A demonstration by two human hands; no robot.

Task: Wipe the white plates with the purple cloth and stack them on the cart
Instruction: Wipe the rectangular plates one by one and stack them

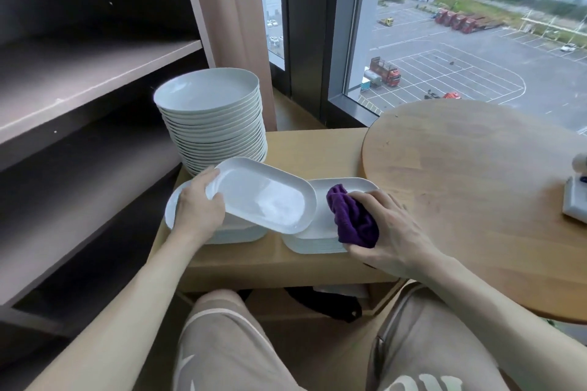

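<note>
The person's left hand grips one short end of an oblong white plate, thumb on the inner rim and fingers curled beneath, and holds it tilted above the cart. The right hand is closed round a bunched purple cloth, which sits at 3 o'clock from the held plate, just beside its free end. The cloth is over a low stack of rectangular plates. A second low stack lies under the held plate, with a rounded white rim showing at 9 o'clock past the left hand. At 11 o'clock from the held plate stands a tall stack of round plates on the cart's far corner. A round tabletop overlaps the cart at 3 o'clock, and dark shelves fill the 9 o'clock side.
</note>
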